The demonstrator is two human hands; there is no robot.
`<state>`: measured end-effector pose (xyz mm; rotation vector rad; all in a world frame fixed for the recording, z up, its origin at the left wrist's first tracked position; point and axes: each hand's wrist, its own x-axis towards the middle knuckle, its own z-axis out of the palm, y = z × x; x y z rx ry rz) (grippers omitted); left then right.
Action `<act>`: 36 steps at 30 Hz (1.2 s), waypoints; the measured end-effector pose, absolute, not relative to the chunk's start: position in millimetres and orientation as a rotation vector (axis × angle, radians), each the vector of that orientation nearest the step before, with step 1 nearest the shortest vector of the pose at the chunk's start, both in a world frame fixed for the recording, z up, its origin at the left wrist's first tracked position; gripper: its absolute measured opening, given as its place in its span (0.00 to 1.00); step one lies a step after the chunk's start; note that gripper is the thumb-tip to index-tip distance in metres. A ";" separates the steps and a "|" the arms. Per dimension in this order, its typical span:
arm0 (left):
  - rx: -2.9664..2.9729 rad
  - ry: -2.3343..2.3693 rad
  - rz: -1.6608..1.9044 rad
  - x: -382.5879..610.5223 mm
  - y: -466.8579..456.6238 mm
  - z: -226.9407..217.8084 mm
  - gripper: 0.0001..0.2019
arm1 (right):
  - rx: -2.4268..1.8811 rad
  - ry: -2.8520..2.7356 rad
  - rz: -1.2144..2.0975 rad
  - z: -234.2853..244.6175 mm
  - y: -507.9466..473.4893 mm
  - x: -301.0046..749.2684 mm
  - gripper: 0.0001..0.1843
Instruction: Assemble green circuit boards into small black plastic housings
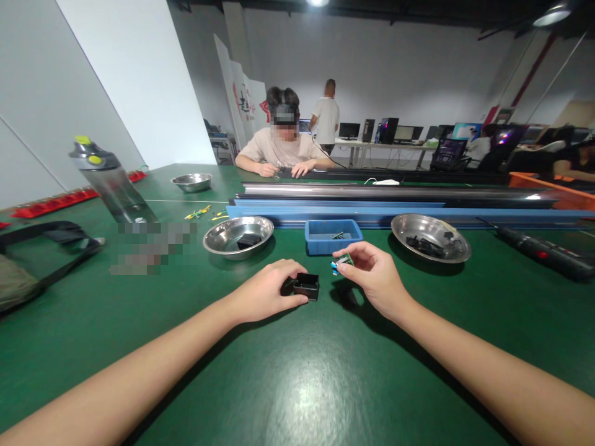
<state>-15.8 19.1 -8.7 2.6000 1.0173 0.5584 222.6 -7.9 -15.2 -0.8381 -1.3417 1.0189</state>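
Observation:
My left hand (267, 290) rests on the green table (288, 371) and grips a small black plastic box (307, 286) by its left side. My right hand (374, 272) is raised just right of the box and pinches a small green circuit board (343, 261) with blue parts at its left end. The board hangs a little above and to the right of the box, apart from it.
A blue tray (333, 236) with small parts lies just beyond my hands, between two steel bowls (238, 236) (430, 237) holding black parts. Long rails (395, 201) cross the table behind. A water bottle (109, 183) and bag strap (51, 244) are left, an electric screwdriver (543, 253) right. A person (283, 145) works opposite.

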 end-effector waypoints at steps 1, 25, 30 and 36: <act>2.603 1.013 0.561 -15.9 19.1 -8.8 0.14 | -0.841 -1.345 1.020 -15.0 -7.9 222.3 0.15; 2.561 1.023 0.538 -16.0 20.1 -8.8 0.15 | -0.904 -0.948 1.514 -15.0 -5.7 220.3 0.26; 2.560 1.024 0.539 -16.9 21.1 -10.5 0.15 | -0.857 -0.898 1.574 -15.6 -5.6 220.4 0.24; 2.563 1.017 0.555 -16.7 21.0 -10.6 0.15 | -0.763 -0.874 1.632 -14.0 -5.7 224.2 0.24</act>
